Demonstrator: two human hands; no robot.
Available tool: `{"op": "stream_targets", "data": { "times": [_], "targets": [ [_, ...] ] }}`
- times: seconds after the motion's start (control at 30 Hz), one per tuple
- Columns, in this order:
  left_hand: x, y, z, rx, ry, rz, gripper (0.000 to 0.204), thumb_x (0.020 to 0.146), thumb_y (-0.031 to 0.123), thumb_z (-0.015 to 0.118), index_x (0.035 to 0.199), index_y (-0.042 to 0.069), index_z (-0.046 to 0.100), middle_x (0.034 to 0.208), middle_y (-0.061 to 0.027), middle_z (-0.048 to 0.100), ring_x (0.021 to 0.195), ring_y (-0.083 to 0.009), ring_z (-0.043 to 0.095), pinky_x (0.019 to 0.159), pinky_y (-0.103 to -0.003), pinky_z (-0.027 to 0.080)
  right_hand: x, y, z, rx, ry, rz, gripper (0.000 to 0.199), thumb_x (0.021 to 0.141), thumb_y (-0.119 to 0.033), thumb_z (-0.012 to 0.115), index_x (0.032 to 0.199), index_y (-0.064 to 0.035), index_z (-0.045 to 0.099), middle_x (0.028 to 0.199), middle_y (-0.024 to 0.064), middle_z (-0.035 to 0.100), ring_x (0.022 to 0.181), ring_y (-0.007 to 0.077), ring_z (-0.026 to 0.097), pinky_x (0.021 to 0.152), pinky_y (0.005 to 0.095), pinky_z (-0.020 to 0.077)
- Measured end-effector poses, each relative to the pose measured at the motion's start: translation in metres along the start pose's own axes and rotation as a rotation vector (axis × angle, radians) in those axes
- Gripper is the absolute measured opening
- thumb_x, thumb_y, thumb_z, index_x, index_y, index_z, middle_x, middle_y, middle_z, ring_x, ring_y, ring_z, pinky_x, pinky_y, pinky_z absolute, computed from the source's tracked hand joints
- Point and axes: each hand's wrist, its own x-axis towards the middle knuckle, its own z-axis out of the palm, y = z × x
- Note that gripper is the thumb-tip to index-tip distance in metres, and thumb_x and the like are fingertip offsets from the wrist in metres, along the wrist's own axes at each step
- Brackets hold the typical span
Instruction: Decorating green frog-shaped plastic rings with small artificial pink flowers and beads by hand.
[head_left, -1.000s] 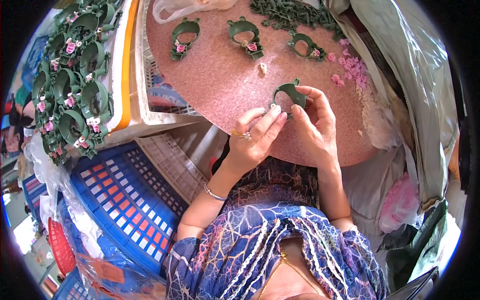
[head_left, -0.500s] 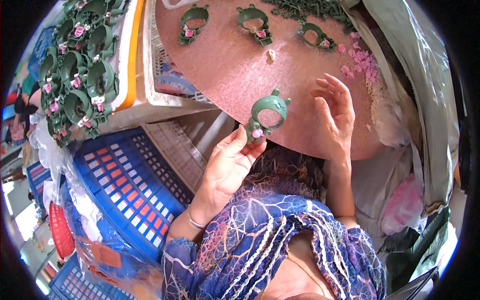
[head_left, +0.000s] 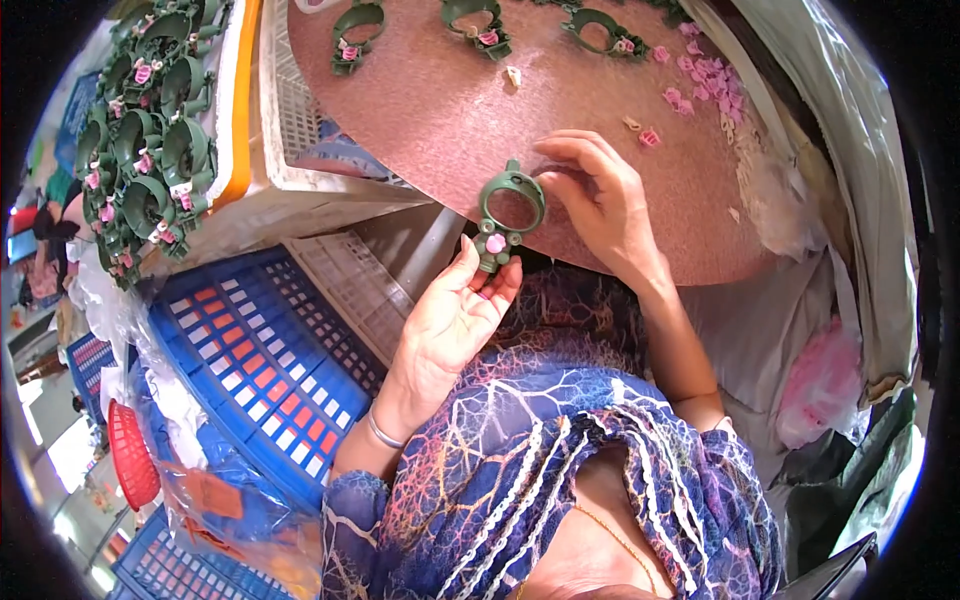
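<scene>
Green ring piece held at the board's edge

The left hand (head_left: 455, 315) pinches the green ring (head_left: 508, 212) (a pink flower on its stem) by its lower end; the right hand (head_left: 598, 200), fingers curled, touches its rim over the round reddish board (head_left: 450, 110).

Person wore a blue-purple top (head_left: 520, 470) with a branching multicolour vein print and white wavy trim lines. Sleeves ended short, forearms bare. Thin silver bangle (head_left: 383, 432) sat on the left wrist. Fine gold chain (head_left: 618, 540) showed at the neck.
</scene>
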Motion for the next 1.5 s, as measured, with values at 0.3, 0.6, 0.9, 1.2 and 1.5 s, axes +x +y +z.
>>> {"op": "stream_targets", "data": {
  "times": [0.3, 0.6, 0.9, 1.2, 1.5],
  "targets": [
    [0.004, -0.001, -0.014, -0.167, -0.069, -0.118, 0.026, 0.096, 0.019, 0.061, 0.109, -0.003, 0.06, 0.107, -0.0146, 0.065, 0.106, -0.0296, 0.06, 0.1, -0.043, 0.051, 0.003, 0.01, 0.008, -0.047, -0.044, -0.115, 0.028, 0.083, -0.013, 0.073, 0.108, -0.0015, 0.066, 0.105, 0.0146, 0.065, 0.095, 0.0298, 0.063, 0.083, 0.0371, 0.0508],
    [0.008, -0.008, -0.016, -0.234, -0.138, -0.148, 0.021, 0.099, 0.016, 0.055, 0.112, 0.001, 0.061, 0.11, -0.0148, 0.065, 0.107, -0.0273, 0.06, 0.101, -0.046, 0.05, 0.003, 0.012, 0.009, -0.081, -0.071, -0.12, 0.029, 0.081, -0.015, 0.073, 0.106, -0.0027, 0.066, 0.106, 0.0134, 0.065, 0.098, 0.0321, 0.061, 0.086, 0.0394, 0.0482],
    [0.015, -0.012, -0.012, -0.118, -0.177, -0.064, 0.022, 0.098, 0.018, 0.056, 0.115, 0.006, 0.06, 0.11, -0.0109, 0.066, 0.105, -0.0222, 0.063, 0.099, -0.045, 0.053, 0.004, 0.004, 0.027, -0.301, -0.068, -0.202, 0.033, 0.075, -0.032, 0.077, 0.1, -0.0113, 0.069, 0.102, 0.0087, 0.064, 0.099, 0.0313, 0.056, 0.089, 0.0443, 0.0414],
    [0.019, -0.029, -0.02, 1.469, 0.028, 1.343, 0.067, 0.069, 0.02, 0.089, 0.123, 0.003, 0.053, 0.103, -0.005, 0.055, 0.081, -0.0168, 0.053, 0.074, -0.028, 0.046, 0.007, 0.008, 0.026, -0.438, -0.136, -0.184, 0.026, 0.074, -0.032, 0.077, 0.085, -0.0104, 0.067, 0.096, 0.0072, 0.062, 0.098, 0.0303, 0.054, 0.086, 0.0449, 0.0394],
    [0.041, -0.03, -0.004, 1.772, 0.035, 1.795, 0.052, 0.068, 0.007, 0.083, 0.115, -0.004, 0.064, 0.084, -0.0148, 0.061, 0.073, -0.0311, 0.061, 0.067, -0.04, 0.051, 0.022, 0.015, 0.015, -0.238, -0.287, -0.139, 0.022, 0.085, -0.029, 0.07, 0.089, -0.0075, 0.068, 0.098, 0.0094, 0.063, 0.098, 0.0287, 0.055, 0.087, 0.0455, 0.039]
  ]
}}
